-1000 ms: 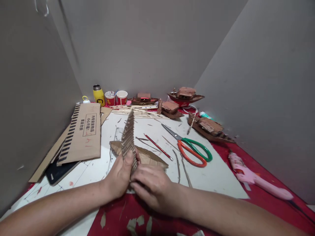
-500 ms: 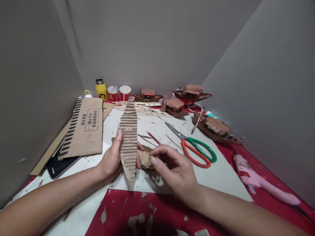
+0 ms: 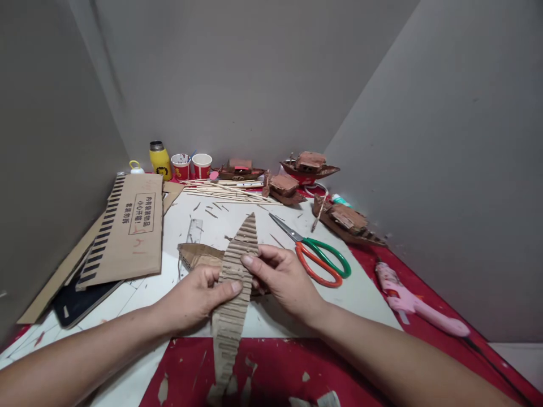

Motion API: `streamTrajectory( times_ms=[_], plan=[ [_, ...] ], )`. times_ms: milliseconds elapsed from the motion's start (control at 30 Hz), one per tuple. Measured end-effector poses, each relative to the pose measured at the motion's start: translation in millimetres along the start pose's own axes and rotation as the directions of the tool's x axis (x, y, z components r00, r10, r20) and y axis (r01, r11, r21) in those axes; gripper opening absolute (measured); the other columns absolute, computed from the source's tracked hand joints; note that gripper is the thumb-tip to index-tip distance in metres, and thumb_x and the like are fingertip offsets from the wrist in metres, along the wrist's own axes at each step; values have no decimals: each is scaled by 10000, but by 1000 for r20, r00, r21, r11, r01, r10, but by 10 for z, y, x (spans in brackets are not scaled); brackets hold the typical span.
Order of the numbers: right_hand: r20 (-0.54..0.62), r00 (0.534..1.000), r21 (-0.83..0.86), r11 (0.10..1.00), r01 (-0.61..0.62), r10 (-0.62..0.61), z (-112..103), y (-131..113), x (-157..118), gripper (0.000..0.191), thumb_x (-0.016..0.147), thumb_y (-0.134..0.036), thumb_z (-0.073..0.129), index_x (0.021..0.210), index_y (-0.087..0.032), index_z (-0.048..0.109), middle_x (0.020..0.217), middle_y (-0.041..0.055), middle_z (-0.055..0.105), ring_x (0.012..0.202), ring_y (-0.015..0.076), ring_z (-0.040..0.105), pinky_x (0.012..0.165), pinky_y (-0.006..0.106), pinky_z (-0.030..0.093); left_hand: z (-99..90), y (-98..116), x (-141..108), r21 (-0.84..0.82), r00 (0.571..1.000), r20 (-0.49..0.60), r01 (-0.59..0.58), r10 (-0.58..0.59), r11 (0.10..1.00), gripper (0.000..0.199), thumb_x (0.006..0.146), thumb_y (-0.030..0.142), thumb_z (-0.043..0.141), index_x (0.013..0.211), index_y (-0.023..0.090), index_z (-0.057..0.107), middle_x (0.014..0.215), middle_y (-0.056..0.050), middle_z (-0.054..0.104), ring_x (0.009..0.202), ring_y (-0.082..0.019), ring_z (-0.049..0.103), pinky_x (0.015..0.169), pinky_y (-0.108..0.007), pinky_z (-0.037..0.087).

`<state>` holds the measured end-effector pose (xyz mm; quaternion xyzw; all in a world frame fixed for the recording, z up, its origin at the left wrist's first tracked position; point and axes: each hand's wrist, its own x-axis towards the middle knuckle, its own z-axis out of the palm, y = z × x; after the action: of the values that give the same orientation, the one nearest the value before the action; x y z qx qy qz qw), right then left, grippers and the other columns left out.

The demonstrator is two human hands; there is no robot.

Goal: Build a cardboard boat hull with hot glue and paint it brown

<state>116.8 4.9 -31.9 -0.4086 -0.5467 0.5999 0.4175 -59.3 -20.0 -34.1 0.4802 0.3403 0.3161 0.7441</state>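
**Stripes and Strong Colours**

The cardboard strip (image 3: 235, 302) is light brown with ridged lines. From it, at 10 o'clock, the brown board (image 3: 123, 237) has black stripes and black letters. At 11, the bottle (image 3: 160, 162) is yellow. At 2, the scissors (image 3: 311, 249) have one orange handle and one green. At 3, the glue gun (image 3: 403, 297) is pink. At 6, the table cover (image 3: 284, 367) is deep red.

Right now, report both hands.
Left hand: closed on the corrugated cardboard piece.
Right hand: also gripping it, nearer the upper tip.
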Motion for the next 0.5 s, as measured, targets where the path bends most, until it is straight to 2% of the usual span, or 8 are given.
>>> streamTrajectory(
  times_ms=[133, 300, 400, 500],
  plan=[
    [24, 1000, -29, 1000, -6, 7, 4, 9, 1, 424, 785, -545, 673, 655, -158, 555, 515, -48, 514, 448, 68, 432, 450, 201, 346, -23, -28, 2, 7, 997, -15, -73, 73, 997, 274, 854, 358, 667, 1037, 165, 736, 956, -54, 738, 781, -136, 637, 747, -238, 475],
    [85, 996, -40, 999, -15, 19, -19, -17, 30, 437, 825, -567, 614, 675, -161, 554, 524, -49, 517, 455, 65, 431, 458, 199, 343, -43, 5, 11, 9, 997, -47, -54, 55, 998, 270, 848, 352, 669, 1019, 155, 740, 912, -71, 744, 792, -166, 660, 814, -297, 488],
    [89, 995, -48, 998, -28, 33, -37, -27, 55, 433, 813, -567, 628, 687, -156, 571, 525, -52, 516, 457, 65, 432, 461, 200, 349, -60, 57, 18, 51, 997, -77, -20, 24, 999, 308, 864, 393, 635, 1013, 144, 739, 807, -71, 733, 638, -143, 621, 675, -282, 491],
    [106, 993, -53, 997, -54, 60, -34, -36, 58, 462, 806, -591, 620, 677, -149, 573, 531, -42, 536, 460, 63, 439, 465, 201, 351, -81, 78, 26, 53, 990, -136, -37, 44, 998, 306, 854, 401, 640, 952, 130, 743, 753, -69, 716, 554, -122, 565, 564, -251, 439]
  ],
)
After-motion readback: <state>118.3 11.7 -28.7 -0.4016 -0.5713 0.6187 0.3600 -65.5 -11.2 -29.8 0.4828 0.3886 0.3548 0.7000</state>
